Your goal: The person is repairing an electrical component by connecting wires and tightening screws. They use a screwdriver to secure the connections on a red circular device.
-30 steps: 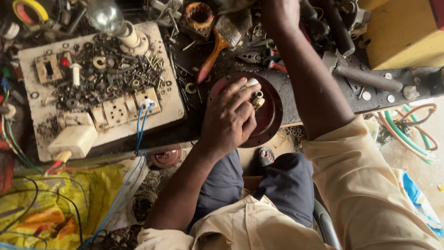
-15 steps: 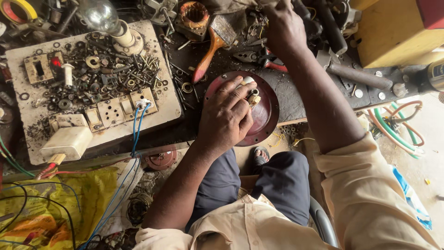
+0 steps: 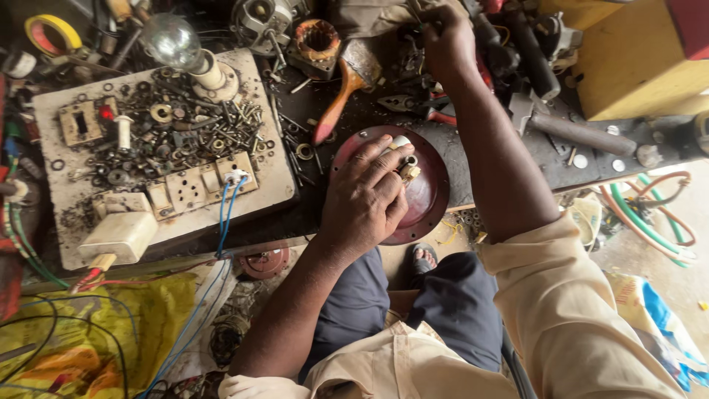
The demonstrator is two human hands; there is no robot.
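- Left hand (image 3: 365, 203) grips small white part (image 3: 399, 142) over red disc (image 3: 428, 193), at tabletop's near edge.
- Right hand (image 3: 443, 37) closed in clutter at far edge; what it holds, cannot tell.
- Brush (image 3: 347, 85) just beyond disc.

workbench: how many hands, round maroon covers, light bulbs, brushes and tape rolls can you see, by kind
hands: 2, left hand on the cover, right hand up among the tools
round maroon cover: 1
light bulb: 1
wooden-handled brush: 1
yellow tape roll: 1
total: 6
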